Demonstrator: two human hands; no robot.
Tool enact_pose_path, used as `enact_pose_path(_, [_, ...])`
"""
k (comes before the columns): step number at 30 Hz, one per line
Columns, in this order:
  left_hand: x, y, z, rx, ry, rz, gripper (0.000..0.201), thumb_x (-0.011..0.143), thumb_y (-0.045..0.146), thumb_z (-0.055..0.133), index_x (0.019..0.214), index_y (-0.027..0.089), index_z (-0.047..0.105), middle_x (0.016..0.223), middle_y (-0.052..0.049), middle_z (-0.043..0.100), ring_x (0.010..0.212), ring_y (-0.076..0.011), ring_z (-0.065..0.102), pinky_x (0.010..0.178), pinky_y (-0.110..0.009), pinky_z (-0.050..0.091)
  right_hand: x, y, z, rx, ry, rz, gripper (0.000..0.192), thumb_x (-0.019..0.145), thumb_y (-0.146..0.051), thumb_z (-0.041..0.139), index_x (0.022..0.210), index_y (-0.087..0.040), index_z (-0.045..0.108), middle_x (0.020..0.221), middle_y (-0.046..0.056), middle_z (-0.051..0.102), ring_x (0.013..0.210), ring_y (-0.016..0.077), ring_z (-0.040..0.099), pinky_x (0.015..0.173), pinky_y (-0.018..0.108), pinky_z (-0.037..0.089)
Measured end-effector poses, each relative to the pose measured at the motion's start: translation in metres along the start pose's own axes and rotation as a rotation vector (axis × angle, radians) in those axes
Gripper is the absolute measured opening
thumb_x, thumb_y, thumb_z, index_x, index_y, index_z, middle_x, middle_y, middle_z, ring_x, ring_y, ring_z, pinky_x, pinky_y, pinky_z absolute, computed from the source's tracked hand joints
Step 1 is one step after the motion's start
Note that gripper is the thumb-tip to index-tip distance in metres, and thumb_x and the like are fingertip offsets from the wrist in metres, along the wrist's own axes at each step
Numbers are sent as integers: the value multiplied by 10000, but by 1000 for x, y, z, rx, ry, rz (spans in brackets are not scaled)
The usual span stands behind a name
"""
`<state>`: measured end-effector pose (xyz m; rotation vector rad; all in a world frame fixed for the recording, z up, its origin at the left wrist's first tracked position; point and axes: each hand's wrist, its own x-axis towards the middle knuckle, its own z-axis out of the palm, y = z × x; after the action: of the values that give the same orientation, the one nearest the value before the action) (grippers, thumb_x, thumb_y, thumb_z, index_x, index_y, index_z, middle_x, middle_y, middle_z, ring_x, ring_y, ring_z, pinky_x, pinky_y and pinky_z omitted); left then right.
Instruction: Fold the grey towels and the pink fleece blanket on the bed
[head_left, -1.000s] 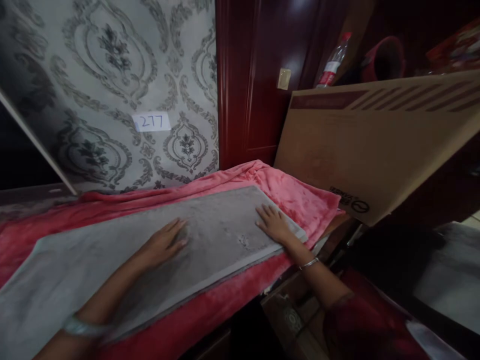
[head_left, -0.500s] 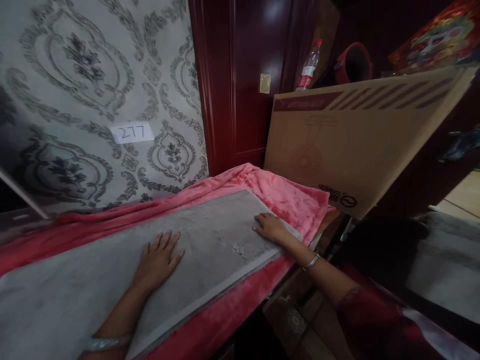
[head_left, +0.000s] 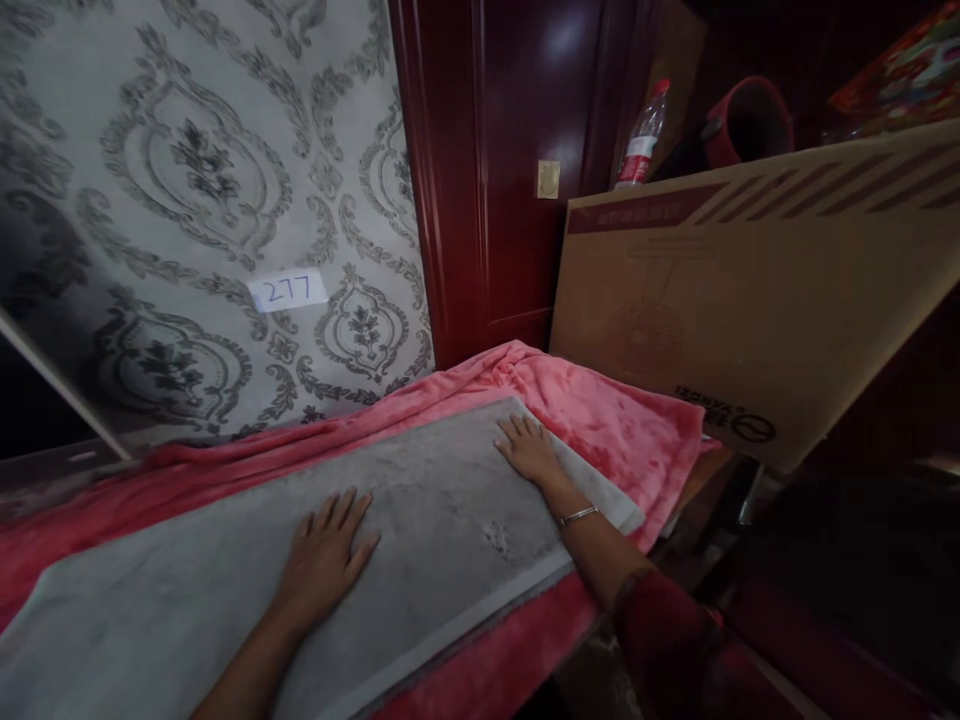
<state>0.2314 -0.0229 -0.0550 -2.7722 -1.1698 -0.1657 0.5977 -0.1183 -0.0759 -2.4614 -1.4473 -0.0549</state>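
Note:
A long grey cloth [head_left: 420,500] lies flat on a pink-red plush blanket [head_left: 607,420] that covers a raised surface. My left hand [head_left: 328,555] rests palm down on the middle of the grey cloth, fingers slightly spread. My right hand [head_left: 527,449] lies flat on the cloth near its far right end, with a thin bangle on the wrist. Neither hand grips anything. A small pale mark [head_left: 496,537] shows on the cloth between my hands.
Grey patterned wallpaper [head_left: 210,180] with a paper label reading 277 [head_left: 288,290] stands behind. A dark red door [head_left: 517,170] is at the back. A large cardboard box [head_left: 750,290] leans at the right, with a plastic bottle [head_left: 639,140] and a red round object [head_left: 746,120] behind it.
My right hand has slid from the cloth's right edge inward and farther back. My left hand stays flat on the middle. The view has shifted slightly.

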Motion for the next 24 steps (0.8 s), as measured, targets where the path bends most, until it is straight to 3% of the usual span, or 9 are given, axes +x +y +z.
enact_pose_path(3, [7, 1, -11, -22, 6, 20, 576, 935, 462, 425, 1425, 178, 531, 1497, -158, 488, 1373, -353, 445, 1091, -551, 367, 0, 1, 0, -2, 10, -9, 594, 1014, -544, 329, 1543, -275, 356, 1629, 62, 279, 1489, 306, 225, 1191, 531, 142])
enact_pose_path(6, [32, 7, -27, -74, 3, 61, 507, 945, 467, 412, 1300, 176, 628, 1349, -161, 610, 1224, -321, 570, 1027, -508, 429, 1, 0, -1, -5, 21, -13, 592, 1013, -545, 325, 1540, -277, 362, 1622, 73, 293, 1483, 307, 242, 1186, 545, 153])
enact_pose_path(9, [68, 18, -32, -110, 25, 100, 544, 972, 457, 378, 1400, 160, 534, 1483, -158, 502, 1379, -307, 445, 1128, -497, 343, 0, 0, 0, -3, 24, 0, 584, 1013, -543, 327, 1534, -282, 373, 1623, 68, 292, 1485, 304, 238, 1184, 545, 160])
enact_pose_path(13, [98, 30, -10, -92, -47, 42, 644, 977, 495, 372, 1531, 165, 352, 1618, -159, 274, 1503, -320, 228, 1192, -562, 202, 1, 1, 2, -12, 26, -10, 579, 1017, -529, 324, 1533, -271, 376, 1617, 73, 308, 1485, 296, 241, 1182, 536, 170])
enact_pose_path(17, [99, 32, 12, -111, -59, 24, 655, 975, 538, 366, 1540, 208, 340, 1630, -144, 240, 1510, -328, 201, 1189, -594, 179, 1, 4, 7, -30, 27, -21, 584, 1014, -539, 314, 1532, -276, 376, 1611, 87, 318, 1478, 296, 260, 1172, 552, 190])
enact_pose_path(22, [95, 29, 13, -134, -55, 35, 659, 971, 561, 371, 1541, 232, 337, 1631, -131, 244, 1510, -319, 207, 1195, -580, 177, 8, -5, 1, -61, -31, 4, 588, 1019, -518, 305, 1545, -259, 350, 1626, 105, 274, 1491, 321, 229, 1159, 592, 199])
enact_pose_path(24, [95, 29, 12, -144, -55, 33, 664, 968, 568, 374, 1539, 232, 340, 1630, -130, 247, 1510, -320, 206, 1196, -578, 176, 15, -19, -5, -43, -61, -73, 598, 1019, -524, 302, 1556, -260, 324, 1639, 107, 232, 1507, 326, 177, 1158, 607, 187])
